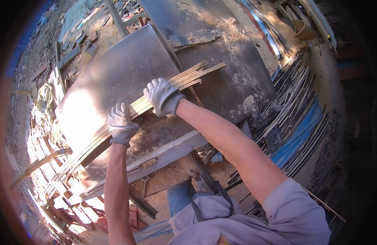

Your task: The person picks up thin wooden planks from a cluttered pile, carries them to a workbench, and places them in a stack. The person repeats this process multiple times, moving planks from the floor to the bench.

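A bundle of long, thin wooden strips (140, 106) runs slantwise over a metal-looking tabletop (127, 64). My left hand (121, 121), in a pale knit work glove, grips the bundle near its middle. Farther along toward the upper right, my right hand (161, 95) holds the same strips, also gloved. Beyond it the strip ends are uneven and slightly fanned. At the lower left the other ends reach past the table's edge into bright glare. The undersides of the strips and my thumbs are mostly hidden.
Across the table's gap lies a second dark panel (225, 82) with sawdust and a ragged board piece (194, 38) on it. Stacked strips and boards (294, 122) lie on the ground at right. Wood offcuts (81, 39) litter the upper left. A pole (38, 165) juts in at left.
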The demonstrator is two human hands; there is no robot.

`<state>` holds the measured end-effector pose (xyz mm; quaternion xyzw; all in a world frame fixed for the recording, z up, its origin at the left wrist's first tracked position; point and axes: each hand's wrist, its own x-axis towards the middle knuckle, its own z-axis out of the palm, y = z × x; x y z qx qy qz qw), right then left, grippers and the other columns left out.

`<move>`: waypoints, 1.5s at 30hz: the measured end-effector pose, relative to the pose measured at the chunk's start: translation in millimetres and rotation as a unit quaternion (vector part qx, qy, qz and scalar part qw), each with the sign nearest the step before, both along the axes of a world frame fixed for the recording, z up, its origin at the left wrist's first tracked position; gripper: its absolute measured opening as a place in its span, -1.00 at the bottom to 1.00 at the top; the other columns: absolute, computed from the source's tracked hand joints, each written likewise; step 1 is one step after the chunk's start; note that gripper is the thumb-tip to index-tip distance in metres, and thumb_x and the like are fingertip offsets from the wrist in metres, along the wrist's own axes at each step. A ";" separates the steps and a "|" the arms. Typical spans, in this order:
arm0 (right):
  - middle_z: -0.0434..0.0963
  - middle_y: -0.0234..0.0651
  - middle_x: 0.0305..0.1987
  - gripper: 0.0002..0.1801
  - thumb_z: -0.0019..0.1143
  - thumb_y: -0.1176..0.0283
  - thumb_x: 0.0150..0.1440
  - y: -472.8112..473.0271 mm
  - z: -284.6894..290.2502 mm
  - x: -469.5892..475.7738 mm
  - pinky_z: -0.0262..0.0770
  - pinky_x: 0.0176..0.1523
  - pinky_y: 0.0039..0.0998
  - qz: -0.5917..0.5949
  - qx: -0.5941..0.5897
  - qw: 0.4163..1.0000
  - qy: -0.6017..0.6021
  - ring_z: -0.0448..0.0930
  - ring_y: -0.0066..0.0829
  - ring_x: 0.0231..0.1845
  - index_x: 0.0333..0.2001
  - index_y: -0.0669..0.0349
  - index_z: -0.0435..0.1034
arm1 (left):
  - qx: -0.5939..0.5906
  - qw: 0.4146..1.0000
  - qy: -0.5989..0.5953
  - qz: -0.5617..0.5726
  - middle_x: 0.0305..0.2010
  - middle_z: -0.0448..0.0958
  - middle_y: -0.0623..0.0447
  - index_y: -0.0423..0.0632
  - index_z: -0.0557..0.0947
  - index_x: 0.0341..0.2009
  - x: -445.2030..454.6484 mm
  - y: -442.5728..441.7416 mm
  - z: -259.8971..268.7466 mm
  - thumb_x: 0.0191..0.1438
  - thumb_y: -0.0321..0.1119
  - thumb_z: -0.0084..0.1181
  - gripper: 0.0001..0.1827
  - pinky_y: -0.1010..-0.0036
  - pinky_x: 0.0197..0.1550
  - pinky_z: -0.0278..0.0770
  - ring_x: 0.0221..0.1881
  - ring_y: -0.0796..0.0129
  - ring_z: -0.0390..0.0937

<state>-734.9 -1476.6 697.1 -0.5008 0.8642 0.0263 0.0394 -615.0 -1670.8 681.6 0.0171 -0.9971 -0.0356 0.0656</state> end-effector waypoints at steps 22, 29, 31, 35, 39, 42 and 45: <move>0.60 -0.28 -0.10 -0.41 0.34 -0.03 0.00 -0.3 -5.2 -1.1 0.43 0.08 -0.30 0.000 -0.035 0.998 0.046 0.57 -0.33 -0.01 -0.05 0.20 0.49 | -0.006 0.997 0.070 -0.023 -0.19 0.49 -0.08 -0.06 0.49 -0.07 -0.8 0.2 -1.9 -0.27 -0.05 0.61 -0.28 0.05 -0.13 0.49 -0.17 -0.07 0.51; 0.60 -0.28 -0.09 -0.37 0.36 -0.07 0.00 -3.6 -3.8 0.0 0.42 0.11 -0.30 -0.015 -0.042 0.997 0.067 0.58 -0.34 0.00 -0.04 0.19 0.49 | -0.004 0.998 0.061 -0.019 -0.18 0.51 -0.10 -0.09 0.52 -0.07 -5.4 -6.6 -6.3 -0.25 -0.05 0.61 -0.29 0.05 -0.12 0.51 -0.15 -0.10 0.52; 0.60 -0.28 -0.09 -0.36 0.37 -0.09 0.00 -1.5 -2.8 -1.6 0.42 0.11 -0.31 -0.019 -0.061 0.994 0.087 0.58 -0.35 -0.01 -0.04 0.19 0.49 | -0.009 0.997 0.068 -0.019 -0.18 0.50 -0.09 -0.08 0.48 -0.13 -7.1 -8.4 -7.7 -0.26 -0.08 0.61 -0.32 0.05 -0.11 0.49 -0.15 -0.09 0.51; 0.60 -0.28 -0.09 -0.37 0.36 -0.05 -0.05 -3.3 -1.0 0.2 0.42 0.08 -0.27 -0.029 -0.030 0.997 0.069 0.58 -0.33 -0.01 -0.04 0.18 0.50 | -0.005 0.998 0.061 -0.015 -0.18 0.50 -0.10 -0.09 0.46 -0.16 -9.9 -2.6 -2.7 -0.27 -0.09 0.62 -0.32 0.05 -0.10 0.49 -0.15 -0.08 0.50; 0.56 -0.30 -0.06 -0.29 0.34 -0.16 0.01 -0.2 12.3 6.9 0.37 0.17 -0.30 -0.036 -0.008 0.998 0.053 0.53 -0.34 0.04 0.00 0.20 0.46 | -0.002 0.998 0.067 -0.021 -0.17 0.51 -0.11 -0.09 0.47 -0.15 -6.0 -0.3 1.4 -0.28 -0.06 0.63 -0.30 0.06 -0.09 0.48 -0.15 -0.07 0.50; 0.52 -0.17 0.11 -0.21 0.28 -0.12 0.10 30.4 6.3 15.3 0.25 0.43 -0.21 -0.060 -0.134 0.984 0.105 0.48 -0.22 0.22 0.20 0.28 0.37 | -0.008 0.999 0.035 -0.025 -0.13 0.50 -0.09 -0.06 0.44 -0.11 -9.9 12.3 9.6 -0.27 -0.03 0.62 -0.27 0.06 -0.07 0.47 -0.12 -0.07 0.50; 0.41 -0.17 0.28 -0.20 0.27 0.07 0.09 112.6 38.8 -7.2 0.23 0.47 -0.19 -0.073 -0.312 0.947 0.029 0.39 -0.26 0.31 0.32 0.26 0.27 | -0.027 1.000 0.006 0.010 -0.11 0.49 -0.08 -0.04 0.42 -0.09 -0.7 6.6 17.4 -0.28 0.00 0.62 -0.23 0.04 -0.06 0.47 -0.08 -0.06 0.49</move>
